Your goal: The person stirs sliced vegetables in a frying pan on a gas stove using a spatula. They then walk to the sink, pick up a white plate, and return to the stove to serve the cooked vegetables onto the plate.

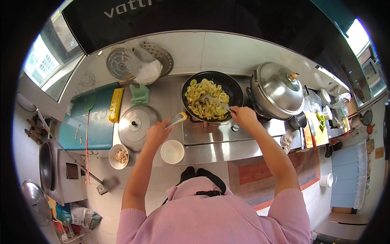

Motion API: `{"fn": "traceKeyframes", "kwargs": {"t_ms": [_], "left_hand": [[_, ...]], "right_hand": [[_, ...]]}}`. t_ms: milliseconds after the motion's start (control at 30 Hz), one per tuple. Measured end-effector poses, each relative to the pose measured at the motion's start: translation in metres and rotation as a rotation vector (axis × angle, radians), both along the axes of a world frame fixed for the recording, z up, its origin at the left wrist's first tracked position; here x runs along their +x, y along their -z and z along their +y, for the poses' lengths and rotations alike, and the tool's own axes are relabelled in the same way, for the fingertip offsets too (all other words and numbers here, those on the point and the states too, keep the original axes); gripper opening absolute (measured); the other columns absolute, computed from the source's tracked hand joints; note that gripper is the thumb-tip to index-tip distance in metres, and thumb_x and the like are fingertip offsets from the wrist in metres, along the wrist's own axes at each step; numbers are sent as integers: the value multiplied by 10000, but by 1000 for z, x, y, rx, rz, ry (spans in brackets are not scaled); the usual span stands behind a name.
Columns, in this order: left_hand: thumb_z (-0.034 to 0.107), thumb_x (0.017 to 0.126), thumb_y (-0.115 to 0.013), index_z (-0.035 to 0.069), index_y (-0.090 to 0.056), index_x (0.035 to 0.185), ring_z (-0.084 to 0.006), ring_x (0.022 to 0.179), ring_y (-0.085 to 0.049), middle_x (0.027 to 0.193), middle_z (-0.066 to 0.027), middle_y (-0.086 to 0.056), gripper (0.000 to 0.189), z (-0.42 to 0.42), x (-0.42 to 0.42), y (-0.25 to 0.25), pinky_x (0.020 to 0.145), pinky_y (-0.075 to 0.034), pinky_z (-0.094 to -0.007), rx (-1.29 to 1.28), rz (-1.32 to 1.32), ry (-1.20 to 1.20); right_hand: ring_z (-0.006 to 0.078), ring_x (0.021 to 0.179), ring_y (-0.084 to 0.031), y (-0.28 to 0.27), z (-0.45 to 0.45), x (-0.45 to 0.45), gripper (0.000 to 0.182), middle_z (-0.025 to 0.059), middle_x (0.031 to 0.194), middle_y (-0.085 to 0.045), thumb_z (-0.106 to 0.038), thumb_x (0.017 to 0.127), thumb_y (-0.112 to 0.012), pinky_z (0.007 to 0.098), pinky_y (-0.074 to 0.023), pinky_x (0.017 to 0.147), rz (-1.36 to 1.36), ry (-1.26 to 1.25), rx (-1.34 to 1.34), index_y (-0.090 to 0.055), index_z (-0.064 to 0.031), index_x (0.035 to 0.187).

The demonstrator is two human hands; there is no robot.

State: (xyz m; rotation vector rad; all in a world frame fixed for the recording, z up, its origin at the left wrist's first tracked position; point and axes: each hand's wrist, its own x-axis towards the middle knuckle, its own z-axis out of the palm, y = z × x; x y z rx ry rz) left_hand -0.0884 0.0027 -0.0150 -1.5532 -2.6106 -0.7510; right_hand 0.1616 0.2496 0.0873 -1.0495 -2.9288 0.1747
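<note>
My left hand (pixel 157 132) grips the pale handle (pixel 176 119) of a black wok (pixel 236 91) on the gas stove. My right hand (pixel 244 116) is closed around the handle of a spatula (pixel 221 103), whose blurred head is down among sliced yellow-green vegetables (pixel 205 91) in the wok. A round metal lid (pixel 138 122) with a black knob lies left of the wok, partly behind my left hand. Below it stands a bowl of pale meat pieces (pixel 119 156). Between my arms, near the counter's front edge, sits a white bowl (pixel 172 152).
A large lidded steel pot (pixel 275 91) occupies the right burner. Farther right, a knife (pixel 311 127) and green peppers (pixel 321 122) lie on a cutting board (pixel 317 119). A yellow box (pixel 116 105) and a green plastic rack (pixel 140 94) stand at left. The dark range hood (pixel 195 18) overhangs the stove.
</note>
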Motion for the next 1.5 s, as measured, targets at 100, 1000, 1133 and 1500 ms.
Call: {"fn": "traceKeyframes", "kwargs": {"t_ms": [100,1000,1133,1500], "left_hand": [[367,794,-568,183,-543,1116,-311,693,-594,762,-124,-590,372,0,2,-5,589,-463,-426,-25,-11,-1],[387,797,-559,200,-529,1148,-312,699,-597,768,-134,-592,399,1,9,-11,592,-465,-425,-67,-46,-41],[386,795,-562,204,-523,1156,-315,712,-596,771,-134,-592,406,3,4,-8,608,-464,-423,-56,-50,-8],[387,782,-575,207,-531,1151,-312,710,-601,778,-124,-595,412,1,3,-5,604,-468,-429,-77,-51,-33]], "right_hand": [[330,781,-601,-14,12,7,243,132,805,-630,-280,803,-502,439,-476,669,-25,56,58,-605,-130,963],[321,859,-605,-14,13,90,367,172,899,-634,-245,765,-612,382,-464,748,62,129,-496,-595,-48,1075],[347,762,-600,22,1,52,318,175,809,-629,-286,775,-579,419,-473,672,212,-131,-238,-621,-66,1000],[342,834,-590,-1,17,71,312,168,875,-625,-255,785,-557,400,-465,726,137,19,-198,-598,-82,1042]]}}
